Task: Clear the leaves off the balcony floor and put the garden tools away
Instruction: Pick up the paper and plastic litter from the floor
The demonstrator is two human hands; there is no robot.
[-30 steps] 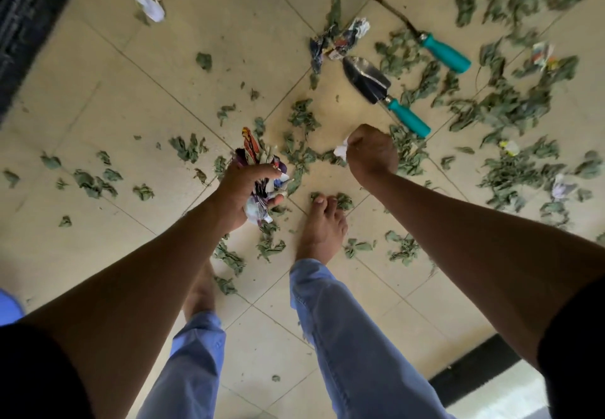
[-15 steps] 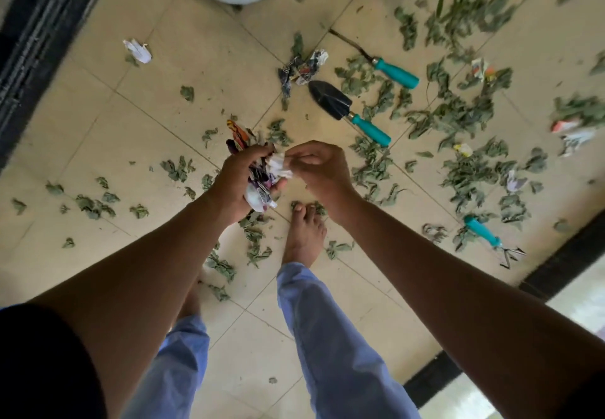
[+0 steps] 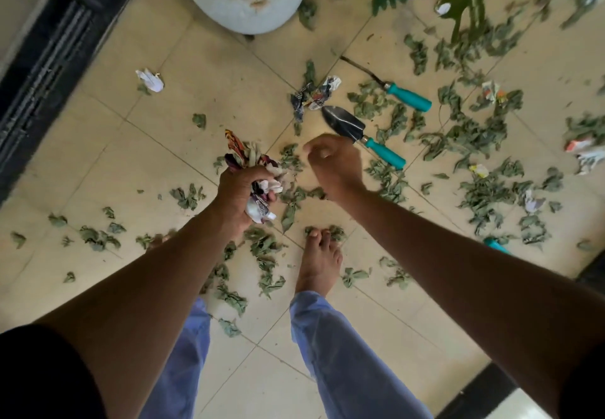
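The right hand [image 3: 334, 163], fingers curled on nothing, had just passed a white scrap into the left hand [image 3: 240, 197], which clutched crumpled wrappers [image 3: 250, 169]; leaves [image 3: 484, 189] and 2 trowels [image 3: 360, 135] still lay on the floor [image 3: 108, 163].

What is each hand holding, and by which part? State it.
Left hand grips a wad of crumpled wrappers round its middle. Right hand holds nothing visible.

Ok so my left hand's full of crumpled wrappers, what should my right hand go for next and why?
Probably the crumpled wrapper lying just past the trowel. The right hand looks empty, fingers curled, and is the hand nearer that scrap, while the left hand already grips a wad of wrappers it could join. The leaves could follow.
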